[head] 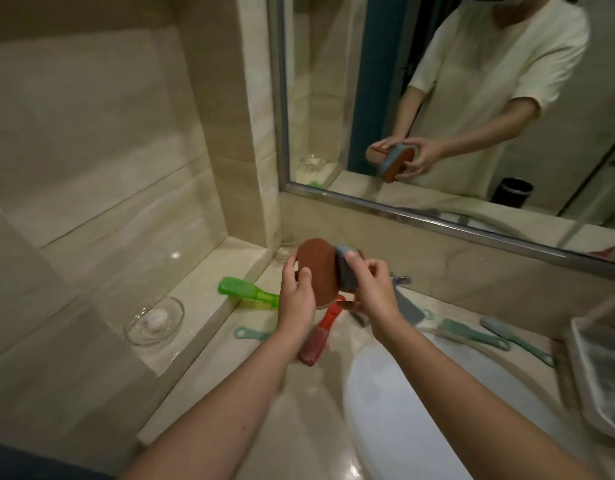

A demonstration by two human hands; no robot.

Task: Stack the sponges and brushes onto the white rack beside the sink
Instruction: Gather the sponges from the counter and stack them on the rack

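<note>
My left hand (pixel 296 292) grips a brown oval sponge (pixel 316 268) held up above the counter. My right hand (pixel 373 289) grips a grey-blue sponge (pixel 346 268) pressed against the brown one's right side. Below them a red brush (pixel 316 341) lies on the counter. A green brush (pixel 247 293) rests against the ledge to the left. Teal brushes (pixel 472 334) lie along the sink's far rim, and another teal handle (pixel 250 333) lies left of the red brush. The white rack (pixel 583 368) stands at the right edge.
A white sink (pixel 403 410) fills the lower middle. A glass dish (pixel 155 320) sits on the raised ledge at left. A grey flat tool (pixel 408 306) lies behind my right hand. A mirror (pixel 472 98) covers the back wall, and a small glass cup (pixel 285 249) stands in the corner.
</note>
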